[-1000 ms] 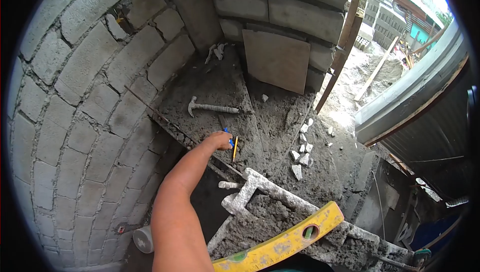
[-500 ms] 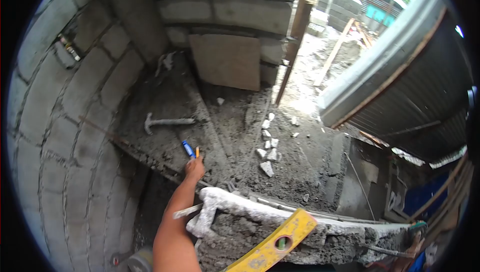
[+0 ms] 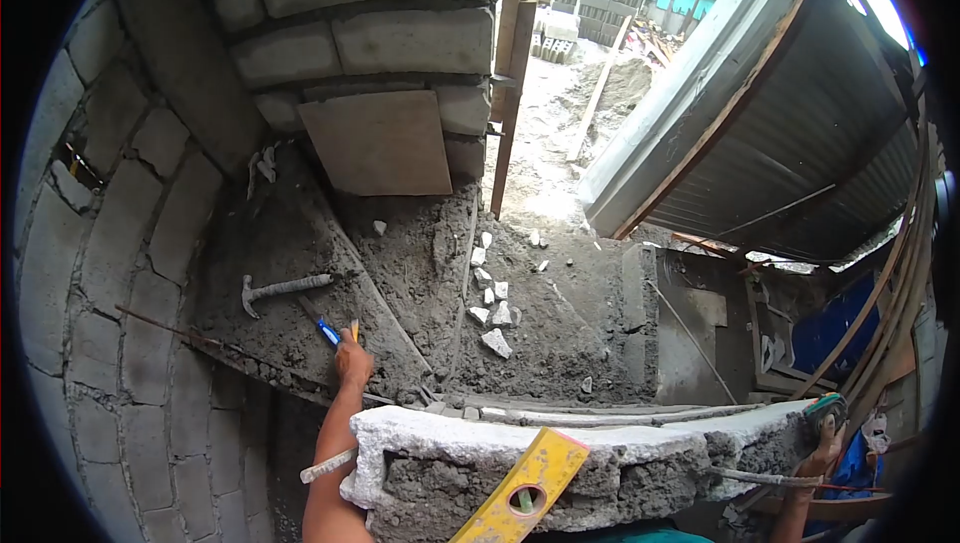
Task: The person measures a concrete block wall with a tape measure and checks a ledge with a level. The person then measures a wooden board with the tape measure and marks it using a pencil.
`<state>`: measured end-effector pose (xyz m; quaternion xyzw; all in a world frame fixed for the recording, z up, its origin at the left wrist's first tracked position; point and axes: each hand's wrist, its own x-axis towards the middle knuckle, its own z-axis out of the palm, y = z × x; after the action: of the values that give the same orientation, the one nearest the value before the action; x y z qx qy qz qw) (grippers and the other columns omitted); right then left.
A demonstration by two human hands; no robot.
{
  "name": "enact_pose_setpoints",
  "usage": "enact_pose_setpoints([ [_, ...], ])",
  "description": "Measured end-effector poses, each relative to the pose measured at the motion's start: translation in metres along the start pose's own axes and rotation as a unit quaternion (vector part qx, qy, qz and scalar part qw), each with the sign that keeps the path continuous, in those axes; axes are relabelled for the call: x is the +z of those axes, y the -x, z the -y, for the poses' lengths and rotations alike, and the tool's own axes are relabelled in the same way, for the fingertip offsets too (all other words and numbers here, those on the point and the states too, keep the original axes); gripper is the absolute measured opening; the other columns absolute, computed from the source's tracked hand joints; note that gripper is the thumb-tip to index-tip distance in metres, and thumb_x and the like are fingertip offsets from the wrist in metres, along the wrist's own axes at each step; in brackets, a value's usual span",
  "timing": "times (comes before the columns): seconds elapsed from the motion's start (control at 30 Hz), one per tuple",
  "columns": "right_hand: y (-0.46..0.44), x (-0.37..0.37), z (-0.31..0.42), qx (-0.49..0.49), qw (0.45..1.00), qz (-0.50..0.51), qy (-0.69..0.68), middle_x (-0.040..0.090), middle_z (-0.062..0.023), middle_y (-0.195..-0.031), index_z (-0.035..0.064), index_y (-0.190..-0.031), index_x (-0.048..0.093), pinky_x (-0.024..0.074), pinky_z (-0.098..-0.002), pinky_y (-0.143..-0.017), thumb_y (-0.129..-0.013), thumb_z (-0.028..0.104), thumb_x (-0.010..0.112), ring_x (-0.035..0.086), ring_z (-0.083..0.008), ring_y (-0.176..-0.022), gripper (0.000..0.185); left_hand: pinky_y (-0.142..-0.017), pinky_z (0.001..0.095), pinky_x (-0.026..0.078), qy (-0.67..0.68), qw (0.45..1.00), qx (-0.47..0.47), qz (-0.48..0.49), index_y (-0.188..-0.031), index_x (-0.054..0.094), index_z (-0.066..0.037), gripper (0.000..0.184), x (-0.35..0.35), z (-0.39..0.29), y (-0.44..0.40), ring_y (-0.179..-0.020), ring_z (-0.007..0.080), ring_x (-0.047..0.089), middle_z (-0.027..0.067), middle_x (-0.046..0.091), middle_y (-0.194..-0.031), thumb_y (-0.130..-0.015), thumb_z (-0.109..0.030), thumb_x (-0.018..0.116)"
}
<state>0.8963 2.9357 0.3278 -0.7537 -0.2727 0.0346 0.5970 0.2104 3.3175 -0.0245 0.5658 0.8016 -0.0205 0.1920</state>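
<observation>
My left hand [image 3: 353,361] is closed at the left end of the cement-covered surface. From its fingers juts a slim blue-handled tool [image 3: 328,331], with a thin grey part beyond the handle. A short orange stick [image 3: 354,329] also shows at the fingers; I cannot tell if it is part of that tool. A claw hammer [image 3: 287,288] lies just beyond. At the far right, my right hand [image 3: 826,449] is closed near the end of the rough concrete slab [image 3: 600,438], by a dark round thing with a green-orange edge [image 3: 825,407]. What it grips is unclear.
A yellow spirit level [image 3: 525,491] leans against the slab's near side. Broken white stones [image 3: 497,315] lie mid-surface. A flat square board [image 3: 378,145] leans on the back block wall. Corrugated metal sheet [image 3: 770,133] stands at right, beside bent wooden strips [image 3: 895,303].
My view has shifted, so the scene sits further left and the right side shows more. My right hand has come into view. My left hand stays near the hammer with the blue-handled tool.
</observation>
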Motion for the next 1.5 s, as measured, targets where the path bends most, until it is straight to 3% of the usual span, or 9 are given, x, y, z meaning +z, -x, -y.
enact_pose_setpoints([
  [0.13,0.0,0.002,0.0,-0.006,1.0,0.008,-0.016,0.063,-0.0117,-0.118,-0.0026,-0.13,0.055,0.0439,-0.0321,-0.097,-0.099,0.041,0.056,0.06,-0.0212,-0.106,0.053,-0.09,0.0471,0.053,0.052,0.986,-0.046,-0.151,-0.139,0.043,-0.001,0.057,0.02,0.036,-0.03,-0.103,0.0416,0.066,0.0304,0.062,-0.115,-0.086,-0.009,0.061],
  [0.37,0.003,0.009,0.009,0.004,1.0,0.021,-0.018,0.063,-0.0127,-0.117,-0.0029,-0.13,0.055,0.0458,-0.0331,-0.096,-0.099,0.041,0.056,0.06,-0.0217,-0.105,0.054,-0.108,0.0457,0.043,-0.062,0.994,-0.078,0.044,-0.158,0.026,-0.03,0.078,-0.03,0.041,-0.005,-0.129,0.0406,0.053,0.0257,0.047,-0.147,-0.091,-0.042,0.064],
  [0.6,0.003,0.008,0.008,-0.009,0.999,0.019,-0.047,0.063,-0.0144,-0.114,-0.005,-0.13,0.051,0.0532,-0.0345,-0.09,-0.099,0.032,0.059,0.065,-0.0227,-0.101,0.049,-0.108,0.0455,0.044,-0.097,0.99,-0.025,0.095,-0.155,0.034,-0.028,0.073,-0.039,0.033,-0.012,-0.13,0.0395,0.052,0.0225,0.047,-0.148,-0.09,-0.042,0.066],
  [0.7,0.003,0.008,0.01,-0.023,1.0,0.014,-0.012,0.063,-0.0146,-0.114,-0.0053,-0.13,0.051,0.0531,-0.0346,-0.09,-0.099,0.032,0.059,0.065,-0.0229,-0.102,0.049,-0.095,0.0462,0.051,-0.034,0.999,-0.033,0.016,-0.125,0.065,-0.011,0.046,-0.029,0.032,-0.014,-0.112,0.0373,0.064,0.0198,0.066,-0.12,-0.086,-0.035,0.072],
  [0.97,0.007,0.014,0.016,-0.005,0.998,0.028,-0.061,0.063,-0.0143,-0.113,-0.0058,-0.128,0.053,0.0522,-0.0347,-0.092,-0.098,0.032,0.06,0.064,-0.0229,-0.103,0.05,-0.08,0.0486,0.055,0.057,0.966,-0.141,-0.21,-0.084,0.064,0.003,0.031,-0.013,0.04,-0.011,-0.092,0.0381,0.071,0.0225,0.071,-0.092,-0.075,-0.025,0.077],
  [1.07,0.006,0.008,0.012,-0.01,0.999,0.027,-0.041,0.063,-0.0139,-0.115,-0.0054,-0.128,0.053,0.0509,-0.0338,-0.093,-0.098,0.031,0.06,0.063,-0.0224,-0.104,0.048,-0.058,0.0449,0.053,0.27,0.945,-0.139,-0.117,-0.073,0.061,-0.002,0.021,0.007,0.123,-0.079,-0.069,0.0311,0.069,0.0154,0.068,-0.077,-0.071,-0.02,0.071],
  [1.13,0.005,0.003,0.01,-0.009,0.999,0.025,-0.035,0.063,-0.0139,-0.116,-0.0053,-0.129,0.053,0.0494,-0.0336,-0.095,-0.098,0.031,0.06,0.062,-0.0223,-0.105,0.048,-0.039,0.0377,0.038,0.399,0.894,-0.189,0.074,-0.063,0.055,-0.007,0.017,-0.068,0.121,-0.067,-0.047,0.0203,0.054,0.0094,0.06,-0.063,-0.067,-0.018,0.067],
  [1.2,0.003,0.004,0.007,-0.01,0.999,0.032,-0.038,0.062,-0.0138,-0.117,-0.0053,-0.129,0.053,0.048,-0.0335,-0.097,-0.098,0.031,0.06,0.062,-0.0222,-0.107,0.048,-0.034,0.0315,0.025,0.443,0.867,-0.214,0.084,-0.067,0.053,-0.01,0.017,-0.131,0.12,-0.054,-0.038,0.0153,0.037,0.0068,0.052,-0.057,-0.068,-0.02,0.068],
  [1.5,-0.005,-0.022,-0.029,-0.03,0.993,0.079,-0.085,0.062,-0.0122,-0.116,-0.0048,-0.13,0.053,0.0473,-0.0328,-0.095,-0.1,0.03,0.059,0.06,-0.0203,-0.104,0.047,-0.034,0.0287,0.027,0.389,0.891,-0.235,-0.018,-0.075,0.049,-0.011,0.017,-0.35,0.089,0.03,-0.038,0.0128,0.037,0.0051,0.05,-0.055,-0.08,-0.026,0.056],
])
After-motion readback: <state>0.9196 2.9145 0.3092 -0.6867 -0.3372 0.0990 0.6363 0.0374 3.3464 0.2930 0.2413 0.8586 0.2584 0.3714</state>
